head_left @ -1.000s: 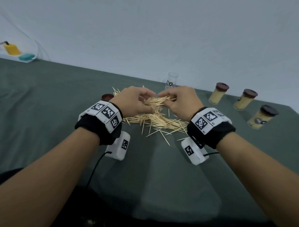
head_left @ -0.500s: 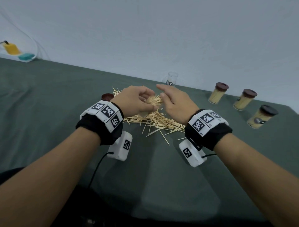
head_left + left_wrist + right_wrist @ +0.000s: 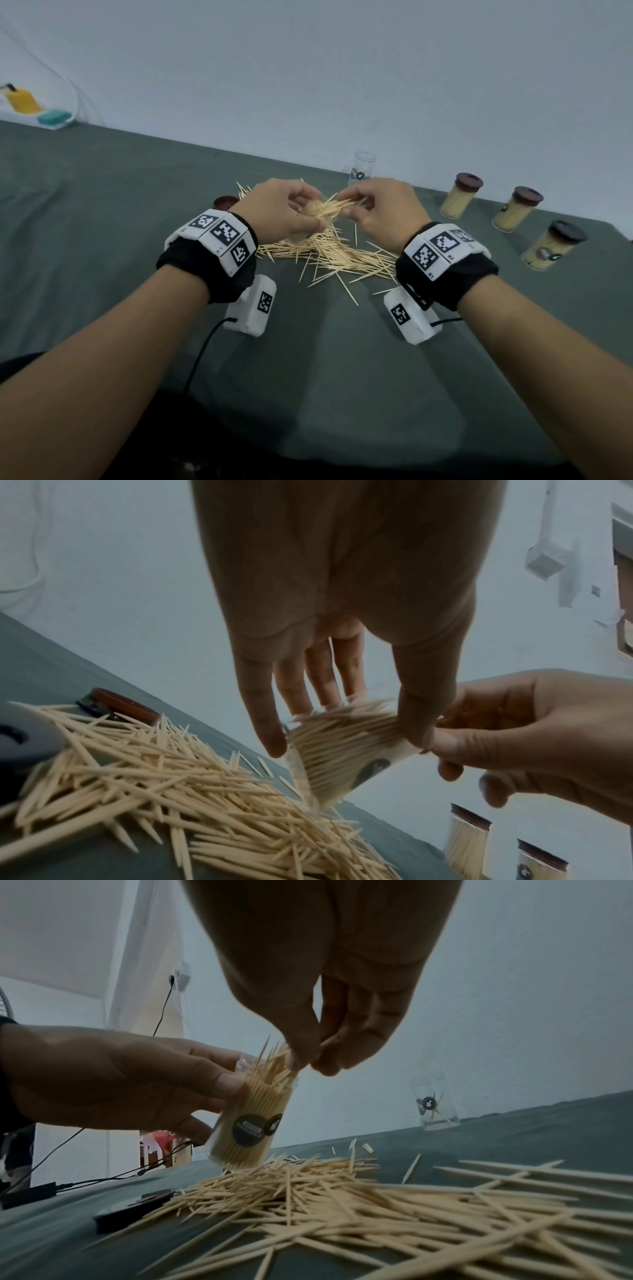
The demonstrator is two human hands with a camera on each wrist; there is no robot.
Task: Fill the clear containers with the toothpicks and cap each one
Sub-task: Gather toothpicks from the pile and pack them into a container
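**Toothpick loading: container held in left hand, right hand feeding**

Left hand [image 3: 274, 209] gripped a clear container [image 3: 250, 1118], thumb and fingers curled round its upper wall. Container was tilted, its base low over the loose pile, already packed nearly full of toothpicks. Two round black labels were visible on its side. Whether the base touched the pile could not be told.

Right hand [image 3: 380, 209] pinched a small bundle of toothpicks [image 3: 334, 209] between thumb and fingertips [image 3: 329, 1061], the other fingers curled beneath. The bundle's free ends lay at the container mouth, some sticking out above the rim at uneven angles.

Loose toothpicks [image 3: 329, 253] lay scattered in a broad heap on the green table cloth [image 3: 102, 212], directly under and nearer than both hands. A dark brown cap [image 3: 224, 202] lay on the cloth at the left edge of the heap, partly hidden behind the left wrist.

An empty clear container [image 3: 362, 169], uncapped, stood upright beyond the hands near the far table edge; a few stray picks were inside it.

Three filled containers [image 3: 513, 212] with brown caps on stood in a row on the right, well apart from the heap.

Far left corner: a yellow object [image 3: 22, 101] and a teal one [image 3: 53, 117], unidentified.
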